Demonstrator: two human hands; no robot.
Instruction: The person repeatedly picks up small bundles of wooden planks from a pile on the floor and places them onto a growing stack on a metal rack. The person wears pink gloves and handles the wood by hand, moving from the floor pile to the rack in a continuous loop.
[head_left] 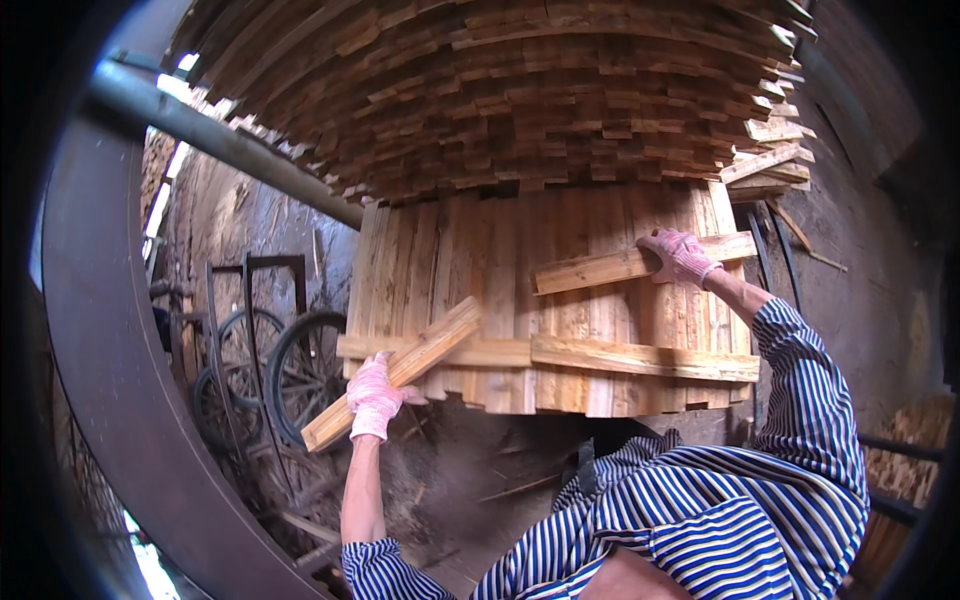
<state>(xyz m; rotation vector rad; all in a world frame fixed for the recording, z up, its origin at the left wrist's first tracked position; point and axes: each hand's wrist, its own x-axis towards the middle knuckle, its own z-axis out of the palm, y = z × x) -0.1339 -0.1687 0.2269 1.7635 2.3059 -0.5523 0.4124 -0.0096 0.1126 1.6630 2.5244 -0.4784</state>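
My left hand (374, 396), in a pink-and-white knit glove, grips a short wooden board (435, 340) that slants up to the right over the near left part of a plank layer (480, 250). My right hand (682, 257), gloved the same way, is closed around another wooden board (590, 271) lying across the far right of that layer. Nearer to me, two crosswise boards, a left one (500, 353) and a right one (645, 358), rest end to end on the planks. The left board's lower end sticks out past the layer's edge.
A tall stack of boards (500, 110) rises behind the layer. At left are a cart with spoked wheels (310, 365), a pipe (230, 140) and a broad metal beam (95, 300). More boards (770, 165) jut out at the back right. Wood scraps litter the ground (450, 480).
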